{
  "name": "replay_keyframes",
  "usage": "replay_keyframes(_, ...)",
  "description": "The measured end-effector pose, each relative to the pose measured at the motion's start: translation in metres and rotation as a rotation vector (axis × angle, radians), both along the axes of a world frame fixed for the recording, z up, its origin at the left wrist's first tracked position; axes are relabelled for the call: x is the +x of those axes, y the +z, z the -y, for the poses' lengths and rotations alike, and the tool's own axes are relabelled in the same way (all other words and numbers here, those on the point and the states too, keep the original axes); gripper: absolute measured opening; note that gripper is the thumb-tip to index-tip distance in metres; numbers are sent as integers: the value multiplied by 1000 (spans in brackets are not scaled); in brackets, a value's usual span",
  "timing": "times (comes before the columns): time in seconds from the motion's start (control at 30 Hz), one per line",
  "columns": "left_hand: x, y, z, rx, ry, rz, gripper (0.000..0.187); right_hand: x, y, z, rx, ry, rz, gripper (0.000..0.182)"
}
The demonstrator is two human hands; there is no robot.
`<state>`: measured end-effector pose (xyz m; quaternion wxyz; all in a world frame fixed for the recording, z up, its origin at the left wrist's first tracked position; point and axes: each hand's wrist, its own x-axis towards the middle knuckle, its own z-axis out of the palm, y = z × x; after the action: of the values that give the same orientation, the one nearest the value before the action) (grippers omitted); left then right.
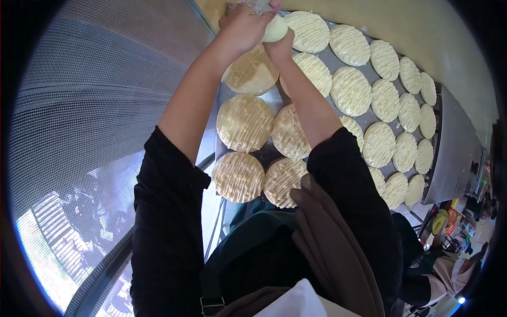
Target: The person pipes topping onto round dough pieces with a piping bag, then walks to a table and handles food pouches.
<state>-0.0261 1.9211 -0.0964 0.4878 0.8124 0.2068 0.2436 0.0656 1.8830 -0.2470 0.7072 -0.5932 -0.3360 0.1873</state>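
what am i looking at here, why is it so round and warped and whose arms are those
This is one picture from a camera worn on a person's head, looking down at their own arms. The wide lens bends the edges, which gives the round, warped look.

No machine here: just two bare hands in black sleeves. The left hand and right hand are together at the top, both closed on a piping bag with pale filling.

Below them is a metal tray covered in rows of round flat breads, each striped with pale lines of topping. To the left is a mesh screen. At the lower right, another person is partly in view.
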Motion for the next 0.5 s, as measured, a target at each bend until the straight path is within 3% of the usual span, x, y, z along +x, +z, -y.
replay_keyframes(0.03,1,-2,1,31,5,-22,31,8,2,1,-56,13,54,41)
replay_keyframes(0.13,3,4,7,122,15,-44,31,-41,4,8,128,-127,-267,29)
replay_keyframes(0.27,1,-2,10,82,14,99,30,-66,12,19,108,-154,40,22)
replay_keyframes(0.37,1,7,10,91,-21,-14,31,-10,-6,10,42,-50,-31,24)
replay_keyframes(0.5,10,-9,7,134,-46,49,31,-13,0,19,20,-114,57,23)
